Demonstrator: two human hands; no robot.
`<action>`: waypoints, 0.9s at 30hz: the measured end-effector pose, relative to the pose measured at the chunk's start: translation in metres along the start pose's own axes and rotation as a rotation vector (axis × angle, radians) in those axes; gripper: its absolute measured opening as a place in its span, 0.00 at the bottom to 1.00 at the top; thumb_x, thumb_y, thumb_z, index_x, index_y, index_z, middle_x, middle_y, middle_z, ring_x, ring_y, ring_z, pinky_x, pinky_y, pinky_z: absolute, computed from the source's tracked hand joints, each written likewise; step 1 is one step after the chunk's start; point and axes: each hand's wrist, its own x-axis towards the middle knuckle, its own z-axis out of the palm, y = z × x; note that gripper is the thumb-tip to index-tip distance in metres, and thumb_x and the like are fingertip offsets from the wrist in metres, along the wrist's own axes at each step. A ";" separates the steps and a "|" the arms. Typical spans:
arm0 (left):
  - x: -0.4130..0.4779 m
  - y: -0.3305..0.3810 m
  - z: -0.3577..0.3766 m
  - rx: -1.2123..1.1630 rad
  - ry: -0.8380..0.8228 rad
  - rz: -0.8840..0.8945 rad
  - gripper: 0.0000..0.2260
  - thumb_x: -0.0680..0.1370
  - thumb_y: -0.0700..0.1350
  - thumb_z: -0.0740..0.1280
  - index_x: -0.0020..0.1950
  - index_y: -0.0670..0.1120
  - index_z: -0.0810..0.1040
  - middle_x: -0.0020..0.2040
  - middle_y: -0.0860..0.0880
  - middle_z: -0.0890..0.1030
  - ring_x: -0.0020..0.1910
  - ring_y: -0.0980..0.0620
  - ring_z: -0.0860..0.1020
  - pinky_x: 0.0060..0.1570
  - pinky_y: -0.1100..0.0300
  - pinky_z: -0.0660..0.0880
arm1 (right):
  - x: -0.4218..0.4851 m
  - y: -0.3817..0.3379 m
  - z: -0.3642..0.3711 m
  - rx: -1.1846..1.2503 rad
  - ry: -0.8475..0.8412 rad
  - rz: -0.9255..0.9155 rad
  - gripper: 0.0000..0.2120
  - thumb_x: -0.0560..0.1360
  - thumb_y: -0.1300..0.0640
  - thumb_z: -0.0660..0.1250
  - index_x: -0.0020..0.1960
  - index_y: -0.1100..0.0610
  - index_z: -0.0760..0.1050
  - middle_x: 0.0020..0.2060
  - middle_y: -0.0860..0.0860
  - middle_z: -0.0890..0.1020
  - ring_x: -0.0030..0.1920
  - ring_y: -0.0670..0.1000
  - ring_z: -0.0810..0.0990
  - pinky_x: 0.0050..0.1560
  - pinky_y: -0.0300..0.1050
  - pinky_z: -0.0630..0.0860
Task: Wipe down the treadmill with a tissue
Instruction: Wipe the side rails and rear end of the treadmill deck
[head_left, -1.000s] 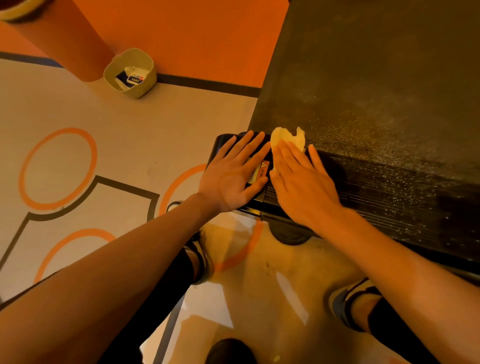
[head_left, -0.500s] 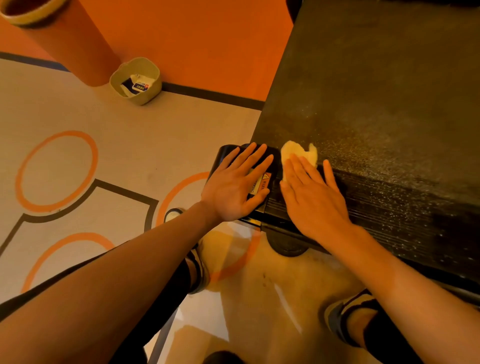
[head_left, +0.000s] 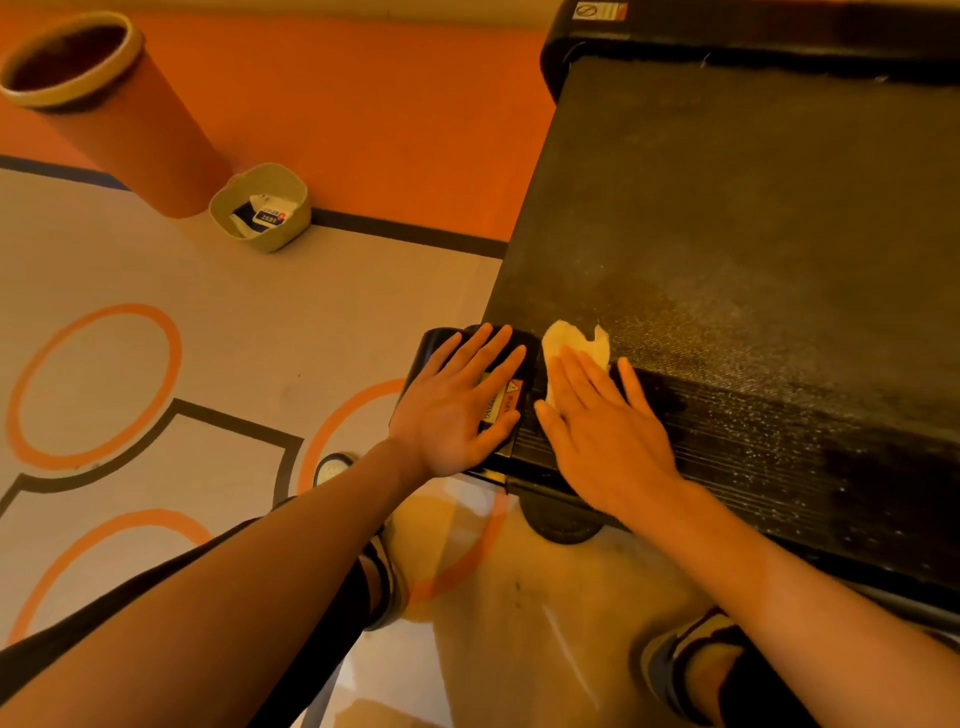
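Treadmill rear corner, seen from above. Right hand, fingers straight and slightly spread, presses the tissue flat on the belt's near left edge. Left hand, fingers straight and apart, rests on the black end cap just beside it, partly covering a warning label.

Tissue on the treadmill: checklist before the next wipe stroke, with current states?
1. Tissue pinned: ok, right hand presses it flat on the treadmill belt, near-left corner.
2. Brace: ok, left hand lies flat on the black end cap, partly covering the warning label.
3. Stroke path free of objects: ok, only pale specks on the belt.
4. Belt clean: not ok, specks spread to the right.
5. Belt stopped: cannot tell.
6. Tissue underside usable: cannot tell, hidden.
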 end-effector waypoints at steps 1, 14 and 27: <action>0.000 0.000 -0.001 0.001 -0.002 0.005 0.30 0.85 0.62 0.50 0.84 0.49 0.59 0.84 0.47 0.56 0.84 0.47 0.50 0.82 0.45 0.50 | -0.012 0.015 0.001 -0.024 0.009 0.008 0.42 0.78 0.36 0.22 0.84 0.54 0.45 0.84 0.51 0.50 0.84 0.50 0.43 0.83 0.58 0.42; 0.000 -0.001 0.001 0.012 -0.014 -0.013 0.30 0.85 0.63 0.49 0.84 0.50 0.58 0.84 0.48 0.56 0.84 0.49 0.48 0.82 0.47 0.47 | 0.020 -0.023 -0.004 0.069 -0.022 0.006 0.44 0.74 0.38 0.20 0.85 0.55 0.41 0.84 0.52 0.44 0.83 0.52 0.38 0.82 0.56 0.37; -0.001 -0.002 0.001 -0.018 0.015 -0.004 0.30 0.85 0.62 0.51 0.84 0.49 0.60 0.84 0.47 0.57 0.84 0.48 0.50 0.82 0.46 0.50 | 0.007 -0.001 -0.007 0.124 0.005 0.081 0.38 0.81 0.35 0.28 0.85 0.54 0.42 0.84 0.50 0.45 0.83 0.49 0.37 0.82 0.54 0.35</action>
